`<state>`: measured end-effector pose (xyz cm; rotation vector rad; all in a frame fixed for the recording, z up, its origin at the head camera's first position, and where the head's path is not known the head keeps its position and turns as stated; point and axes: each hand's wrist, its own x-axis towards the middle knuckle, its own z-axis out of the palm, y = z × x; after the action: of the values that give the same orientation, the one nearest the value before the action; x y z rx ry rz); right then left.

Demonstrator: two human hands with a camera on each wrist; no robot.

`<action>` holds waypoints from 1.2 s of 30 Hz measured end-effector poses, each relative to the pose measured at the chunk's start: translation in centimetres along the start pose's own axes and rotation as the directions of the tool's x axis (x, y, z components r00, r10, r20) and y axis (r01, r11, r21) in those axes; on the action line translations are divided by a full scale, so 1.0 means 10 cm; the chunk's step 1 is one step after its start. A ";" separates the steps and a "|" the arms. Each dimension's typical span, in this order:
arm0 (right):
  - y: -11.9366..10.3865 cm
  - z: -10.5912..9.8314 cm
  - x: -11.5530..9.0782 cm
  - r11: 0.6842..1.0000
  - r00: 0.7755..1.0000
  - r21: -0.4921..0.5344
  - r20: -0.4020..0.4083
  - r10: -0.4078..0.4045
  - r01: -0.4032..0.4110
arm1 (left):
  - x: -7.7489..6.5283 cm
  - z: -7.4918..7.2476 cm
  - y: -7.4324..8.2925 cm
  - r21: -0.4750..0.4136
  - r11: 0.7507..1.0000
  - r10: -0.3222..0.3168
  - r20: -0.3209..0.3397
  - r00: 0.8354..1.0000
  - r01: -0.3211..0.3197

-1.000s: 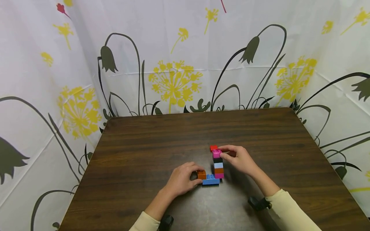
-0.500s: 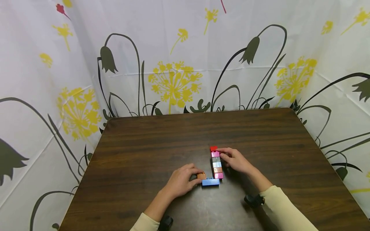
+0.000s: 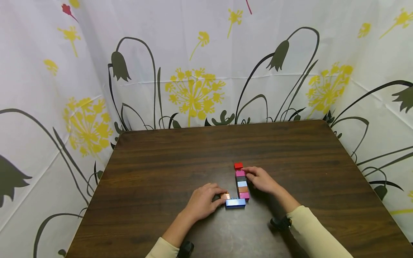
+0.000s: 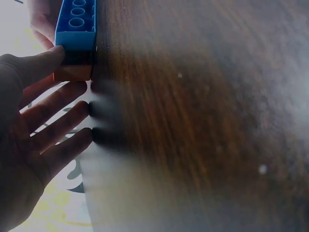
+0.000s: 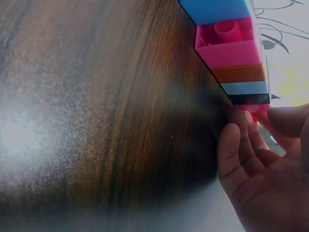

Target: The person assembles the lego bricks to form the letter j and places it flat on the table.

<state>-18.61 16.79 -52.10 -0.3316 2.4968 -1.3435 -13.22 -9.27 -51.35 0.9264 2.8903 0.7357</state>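
Observation:
An assembly of toy bricks lies on the dark wooden table. A long blue brick forms its near side, with hollow underside tubes visible in the left wrist view. My left hand pinches the small orange brick at its left end, the other fingers spread. From the right end a stack runs away from me: a pink brick, an orange one, a light blue one, a black one and a far pink brick. My right hand grips that far end between thumb and fingers.
A red brick sits just beyond the far pink brick, by my right index fingertip. Behind the table hangs a white curtain printed with flowers. Each wrist wears a dark device, such as the right one.
The brick stack, which stood upright a second ago, has tipped away from me onto its side. My right hand has come down slightly with it; my left hand stays at the orange brick.

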 end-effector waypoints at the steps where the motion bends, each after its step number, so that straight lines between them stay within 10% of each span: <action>1: 0.00 0.00 0.00 1.000 1.000 -0.010 0.001 -0.002 0.002 | 0.00 0.00 0.00 0.000 1.000 0.002 -0.001 1.000 -0.002; 12: 0.05 0.00 0.08 0.971 0.981 -0.227 -0.157 -0.112 0.075 | 0.00 -0.01 -0.01 0.012 1.000 0.008 0.022 1.000 -0.009; 18: 0.05 0.03 0.12 0.917 0.987 -0.392 -0.104 -0.120 0.070 | 0.00 0.00 -0.02 0.008 1.000 0.009 0.020 1.000 -0.009; 36: 0.02 0.04 0.08 0.919 0.987 -0.386 -0.103 -0.124 0.075 | -0.01 0.01 -0.02 -0.011 1.000 0.004 0.016 1.000 -0.004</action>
<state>-19.25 16.36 -52.60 -0.4750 2.8814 -0.9247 -13.23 -9.45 -51.54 0.9333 2.8690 0.7400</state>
